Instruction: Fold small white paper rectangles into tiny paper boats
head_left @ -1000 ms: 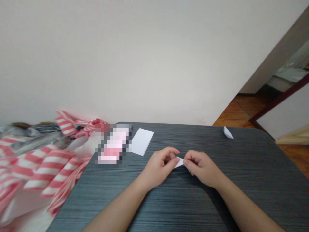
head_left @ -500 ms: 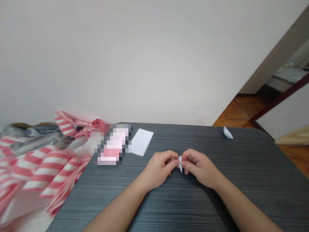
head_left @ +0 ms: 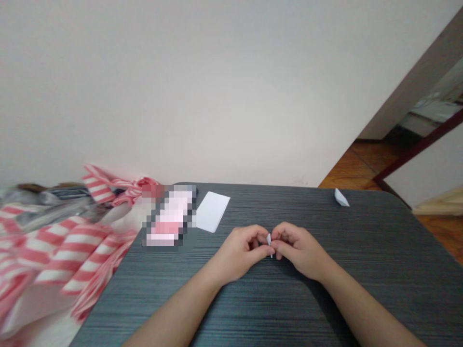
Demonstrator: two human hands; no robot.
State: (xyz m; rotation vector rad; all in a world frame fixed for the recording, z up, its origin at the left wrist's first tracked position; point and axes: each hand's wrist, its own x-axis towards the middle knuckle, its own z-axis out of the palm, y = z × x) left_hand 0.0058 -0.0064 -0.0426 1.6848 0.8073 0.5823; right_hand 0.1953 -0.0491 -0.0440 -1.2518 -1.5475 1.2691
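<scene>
Both hands meet over the middle of a dark wood-grain table (head_left: 275,303). Between their fingertips is a small folded piece of white paper (head_left: 269,238), mostly covered by the fingers. My left hand (head_left: 244,253) pinches it from the left, the thumb lying across its lower part. From the right, my right hand (head_left: 300,248) grips it with thumb and curled fingers. Its exact folded shape is hidden.
A stack of white paper sheets (head_left: 212,212) lies at the back left, beside a pixelated phone-like object (head_left: 170,214). At the back right rests another folded white paper piece (head_left: 340,197). Red-and-white striped fabric (head_left: 77,246) is heaped left of the table; a wall (head_left: 231,96) stands behind.
My left thumb has slid right and slightly down over the folded paper, so less of it shows. My right hand has barely moved.
</scene>
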